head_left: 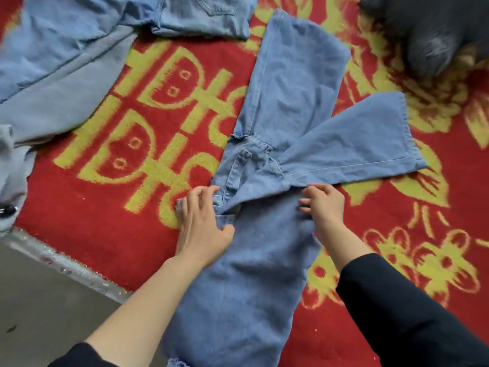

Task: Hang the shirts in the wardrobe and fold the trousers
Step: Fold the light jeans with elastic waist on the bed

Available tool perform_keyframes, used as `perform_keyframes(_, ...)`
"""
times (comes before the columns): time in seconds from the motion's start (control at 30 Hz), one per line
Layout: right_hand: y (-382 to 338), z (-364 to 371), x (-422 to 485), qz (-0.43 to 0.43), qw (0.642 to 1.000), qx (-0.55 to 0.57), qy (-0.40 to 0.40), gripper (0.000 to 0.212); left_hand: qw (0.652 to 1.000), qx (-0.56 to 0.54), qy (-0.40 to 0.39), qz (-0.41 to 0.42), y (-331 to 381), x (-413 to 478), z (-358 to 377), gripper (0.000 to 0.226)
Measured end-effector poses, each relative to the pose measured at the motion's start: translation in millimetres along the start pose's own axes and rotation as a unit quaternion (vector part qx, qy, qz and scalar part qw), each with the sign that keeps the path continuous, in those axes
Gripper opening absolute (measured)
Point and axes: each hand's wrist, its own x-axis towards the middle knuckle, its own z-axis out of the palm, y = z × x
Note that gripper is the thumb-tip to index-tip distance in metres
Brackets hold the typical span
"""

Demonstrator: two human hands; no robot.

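A pair of light blue denim trousers (277,107) lies spread on a red and yellow blanket (105,213), folded over on itself, with one leg end pointing right and another stretching away from me. My left hand (202,223) rests flat on the left edge of the trousers near the waistband and belt loops, fingers spread. My right hand (324,205) touches the fold where the right-pointing leg crosses, fingers curled on the fabric. Whether it pinches the cloth is unclear.
More light blue denim garments (63,49) lie at the top left, one with a pocket (214,6). A dark grey garment (434,33) sits at the top right. The blanket's edge (66,263) and a grey floor (39,313) are at the lower left.
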Motion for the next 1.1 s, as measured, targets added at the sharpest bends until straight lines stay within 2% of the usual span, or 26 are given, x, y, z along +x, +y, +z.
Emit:
perform_keyframes(0.03,-1.2,-8.5,12.2,0.007,0.999,0.003,0.039,0.004,0.999,0.023,-0.012,0.041,12.5,10.7,3.7,0.074)
perform_keyframes(0.1,1.0,-25.3,42.0,0.025,0.994,0.002,0.107,0.024,0.990,0.071,-0.041,0.117,34.7,33.4,17.4,0.075)
perform_keyframes(0.17,-1.6,-40.5,66.0,0.054,0.986,0.021,0.157,0.032,0.969,0.143,-0.061,0.192,50.1,57.3,34.8,0.079)
perform_keyframes(0.27,-11.5,-53.4,94.2,0.113,0.968,0.155,0.159,0.012,0.928,0.238,-0.108,0.267,62.1,89.2,56.7,0.088)
perform_keyframes(0.37,-22.6,-60.3,127.7,0.123,0.943,0.269,0.151,0.010,0.908,0.247,-0.110,0.319,62.3,111.8,66.4,0.073)
perform_keyframes(0.43,-35.7,-62.0,143.9,0.105,0.931,0.305,0.170,0.009,0.906,0.219,-0.097,0.349,58.5,124.1,69.2,0.061)
perform_keyframes(0.5,-51.6,-61.3,157.3,0.093,0.920,0.321,0.204,0.029,0.911,0.178,-0.077,0.365,53.4,133.4,68.5,0.044)
perform_keyframes(0.57,-72.4,-58.5,167.1,0.081,0.919,0.304,0.237,0.042,0.928,0.121,-0.055,0.347,50.8,139.4,63.9,0.035)
perform_keyframes(0.67,-121.3,-45.3,178.0,0.035,0.938,0.242,0.248,0.038,0.961,0.023,0.010,0.274,47.3,146.5,52.9,0.036)
perform_keyframes(0.8,-199.1,-1.7,186.3,-0.124,0.955,0.155,0.221,0.036,0.975,-0.008,0.101,0.198,39.0,154.9,46.7,0.038)
perform_keyframes(0.87,-232.1,30.4,190.1,-0.178,0.967,0.111,0.143,0.040,0.981,-0.030,0.128,0.145,32.1,160.2,47.7,0.040)
perform_keyframes(0.97,-247.9,76.1,194.0,-0.176,0.983,0.017,-0.057,0.065,0.988,-0.088,0.125,0.034,21.1,168.0,50.0,0.051)
perform_keyframes(1.03,-231.1,94.7,191.9,-0.178,0.971,-0.095,-0.129,0.057,0.983,-0.140,0.109,-0.053,19.5,171.0,51.3,0.053)
perform_keyframes(1.07,-216.5,100.8,189.6,-0.186,0.958,-0.156,-0.151,0.049,0.979,-0.160,0.098,-0.080,18.3,172.0,53.2,0.047)
perform_keyframes(1.1,-199.4,103.8,187.1,-0.196,0.944,-0.207,-0.165,0.053,0.977,-0.172,0.088,-0.090,17.6,172.4,55.5,0.036)
